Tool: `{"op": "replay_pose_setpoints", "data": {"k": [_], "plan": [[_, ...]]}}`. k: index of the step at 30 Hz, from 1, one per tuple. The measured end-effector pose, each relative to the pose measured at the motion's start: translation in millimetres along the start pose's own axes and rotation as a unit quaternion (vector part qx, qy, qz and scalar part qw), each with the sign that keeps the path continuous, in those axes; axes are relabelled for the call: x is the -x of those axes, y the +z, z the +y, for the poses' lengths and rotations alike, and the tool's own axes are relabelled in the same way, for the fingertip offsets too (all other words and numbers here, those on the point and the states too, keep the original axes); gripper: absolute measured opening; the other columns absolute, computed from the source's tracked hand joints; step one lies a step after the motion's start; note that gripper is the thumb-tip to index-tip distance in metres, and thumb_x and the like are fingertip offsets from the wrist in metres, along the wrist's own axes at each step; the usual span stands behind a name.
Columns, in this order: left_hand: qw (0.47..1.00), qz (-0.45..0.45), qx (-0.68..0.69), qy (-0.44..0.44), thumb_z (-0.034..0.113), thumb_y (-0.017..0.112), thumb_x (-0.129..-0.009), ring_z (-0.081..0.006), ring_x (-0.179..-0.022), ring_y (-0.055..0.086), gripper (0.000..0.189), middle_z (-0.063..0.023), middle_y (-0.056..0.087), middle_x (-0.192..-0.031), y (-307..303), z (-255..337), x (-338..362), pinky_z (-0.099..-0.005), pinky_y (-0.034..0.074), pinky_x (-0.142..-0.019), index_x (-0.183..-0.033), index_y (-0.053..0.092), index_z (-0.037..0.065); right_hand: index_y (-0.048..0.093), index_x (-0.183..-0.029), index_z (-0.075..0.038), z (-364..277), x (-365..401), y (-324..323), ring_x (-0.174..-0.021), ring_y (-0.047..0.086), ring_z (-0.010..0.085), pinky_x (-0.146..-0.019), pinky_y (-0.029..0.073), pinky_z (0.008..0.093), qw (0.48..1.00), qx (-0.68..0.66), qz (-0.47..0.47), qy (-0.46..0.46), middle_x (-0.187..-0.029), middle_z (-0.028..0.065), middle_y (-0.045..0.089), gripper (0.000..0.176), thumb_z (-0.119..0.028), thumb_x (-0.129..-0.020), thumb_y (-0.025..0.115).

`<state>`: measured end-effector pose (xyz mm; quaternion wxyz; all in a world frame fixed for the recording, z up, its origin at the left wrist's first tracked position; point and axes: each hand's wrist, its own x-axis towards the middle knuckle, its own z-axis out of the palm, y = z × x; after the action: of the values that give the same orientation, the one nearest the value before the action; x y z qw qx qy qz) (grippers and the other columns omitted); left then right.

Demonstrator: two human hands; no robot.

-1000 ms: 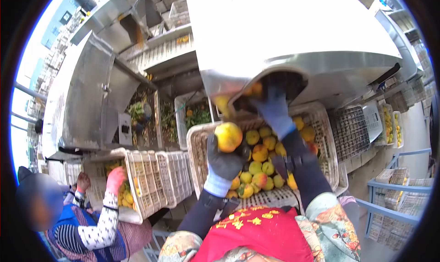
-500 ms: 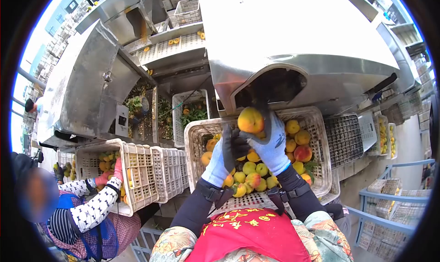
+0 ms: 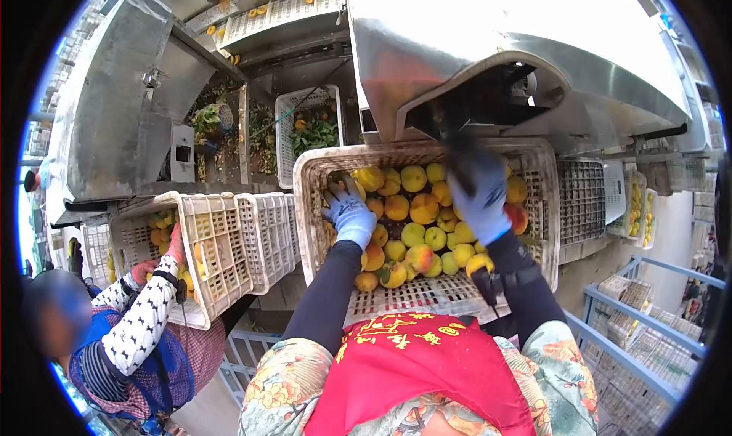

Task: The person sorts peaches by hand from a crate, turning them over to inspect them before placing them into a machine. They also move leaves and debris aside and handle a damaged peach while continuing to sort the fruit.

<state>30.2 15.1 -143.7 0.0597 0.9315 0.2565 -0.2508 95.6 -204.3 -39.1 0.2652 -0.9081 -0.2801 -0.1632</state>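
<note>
A white slatted crate point(image 3: 306, 230) in front of me holds several yellow and reddish peaches point(image 3: 415, 211). My left hand point(image 3: 347, 211), in a blue-grey glove with dark fingers, rests on the peaches at the crate's left side with its fingers spread and nothing in it. My right hand point(image 3: 480, 192), in a similar glove, reaches over the fruit at the crate's far right, its blurred fingertips pointing at the dark opening of the steel chute point(image 3: 488, 100). I see only the back of that hand, so its grip is hidden.
A co-worker point(image 3: 130, 322) at the lower left has a pink-gloved hand in another white crate of peaches point(image 3: 191, 238). A crate with leaves and fruit point(image 3: 309, 127) stands behind mine. Dark empty crates point(image 3: 581, 200) sit to the right, and a roller conveyor point(image 3: 282, 9) runs above.
Both hands held a peach up near the chute half a second ago. Now they have come apart and dropped into the crate, and the peach is no longer in view in them.
</note>
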Motion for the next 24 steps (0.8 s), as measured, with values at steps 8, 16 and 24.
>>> {"op": "replay_pose_setpoints", "data": {"k": [8,16,24], "plan": [[0.995,-0.058,-0.081,0.002,0.050,0.076,-0.069,-0.0282,-0.111,0.061,0.077,-0.0169,0.057,-0.125,-1,3,-53,-0.0391,0.050,-0.089,-0.126,0.053,0.004,0.043,-0.137,-0.005,80,93,135,-0.109,0.055,0.0339,-0.094,0.039,0.0499,0.861,0.304,-0.401,0.078,-0.119,0.0207,0.055,0.066,-0.027,-0.078,0.064],[0.638,-0.257,0.708,0.158,0.035,0.074,-0.077,-0.0265,-0.110,0.061,0.058,-0.0110,0.063,-0.118,-42,-13,5,-0.0458,0.051,-0.093,-0.123,0.057,0.005,0.041,-0.140,-0.008,44,22,21,-0.112,0.056,0.0367,-0.096,0.043,0.0435,0.872,-0.077,-0.448,0.179,-0.124,0.0194,0.058,0.090,-0.037,-0.062,0.076],[0.173,-0.405,0.871,0.220,0.060,0.068,-0.073,-0.0393,-0.129,0.041,0.084,-0.0160,0.045,-0.139,-81,18,79,-0.0626,0.028,-0.109,-0.135,0.045,0.007,0.034,-0.145,-0.007,-34,10,-41,-0.120,0.051,0.0379,-0.101,0.041,0.0432,0.968,-0.212,-0.128,0.047,-0.135,0.0210,0.050,0.090,-0.019,-0.066,0.075]]}}
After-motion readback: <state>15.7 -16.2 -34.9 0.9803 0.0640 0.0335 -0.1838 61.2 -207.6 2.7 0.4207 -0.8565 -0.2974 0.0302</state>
